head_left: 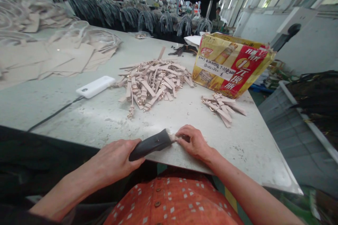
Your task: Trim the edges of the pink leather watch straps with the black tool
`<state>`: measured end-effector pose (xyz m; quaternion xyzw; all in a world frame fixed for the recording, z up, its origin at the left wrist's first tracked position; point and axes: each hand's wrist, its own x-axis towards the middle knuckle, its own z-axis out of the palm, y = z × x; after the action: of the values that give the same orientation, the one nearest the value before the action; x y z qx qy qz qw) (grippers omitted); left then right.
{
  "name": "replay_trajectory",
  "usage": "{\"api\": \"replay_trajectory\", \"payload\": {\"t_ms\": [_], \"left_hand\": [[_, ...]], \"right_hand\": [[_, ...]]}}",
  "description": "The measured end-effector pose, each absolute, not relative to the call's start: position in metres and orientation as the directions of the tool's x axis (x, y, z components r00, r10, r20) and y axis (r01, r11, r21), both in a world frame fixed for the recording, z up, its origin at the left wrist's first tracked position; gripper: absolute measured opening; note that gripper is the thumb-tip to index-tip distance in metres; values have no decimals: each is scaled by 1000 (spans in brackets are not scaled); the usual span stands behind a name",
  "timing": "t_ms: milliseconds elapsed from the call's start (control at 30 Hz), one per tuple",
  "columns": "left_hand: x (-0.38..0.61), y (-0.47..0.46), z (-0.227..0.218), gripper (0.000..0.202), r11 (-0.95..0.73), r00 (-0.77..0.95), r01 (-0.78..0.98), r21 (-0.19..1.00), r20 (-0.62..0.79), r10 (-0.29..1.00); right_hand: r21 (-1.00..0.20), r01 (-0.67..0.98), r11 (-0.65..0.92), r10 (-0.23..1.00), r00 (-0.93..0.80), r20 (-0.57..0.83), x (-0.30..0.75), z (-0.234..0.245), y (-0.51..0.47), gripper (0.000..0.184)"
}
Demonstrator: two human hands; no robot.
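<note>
My left hand (123,154) is wrapped around a dark grey, tube-shaped handheld tool (154,144), held slanting above the table's front edge. At the tool's far end sits a small pale piece (173,137), which looks like the end of a beige strap. The fingertips of my right hand (194,142) pinch this piece; the rest of it is hidden by the fingers. Beyond my hands lies a large heap of beige straps with metal buckles (155,84). A smaller pile of the same buckled straps (221,107) rests to the right.
A yellow and red cardboard box (213,66) stands behind the smaller pile. On the left lie a white power bank (96,86) with a black cable (55,115) and stacked beige panels (71,56). A grey bin (298,126) stands right of the table (253,158).
</note>
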<state>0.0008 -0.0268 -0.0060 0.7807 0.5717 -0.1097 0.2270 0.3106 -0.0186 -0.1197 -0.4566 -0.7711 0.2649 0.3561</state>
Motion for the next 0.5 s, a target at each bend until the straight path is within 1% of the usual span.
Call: {"api": "replay_trajectory", "payload": {"t_ms": [167,400,500], "left_hand": [[10,-23,-5,34,-278,350,934,223,-430,832],[1,-14,-15,35,-248,376,909,335,-402,835],[-6,-16,-19,37,-221,358,911,347,-401,844]], "right_hand": [[-737,521,432,898,-328,294,310,-121,-17,18],[-676,562,477,878,-341,335,308,-123,-21,18],[-631,580,516,857,-355,374,306,-122,-23,15]]}}
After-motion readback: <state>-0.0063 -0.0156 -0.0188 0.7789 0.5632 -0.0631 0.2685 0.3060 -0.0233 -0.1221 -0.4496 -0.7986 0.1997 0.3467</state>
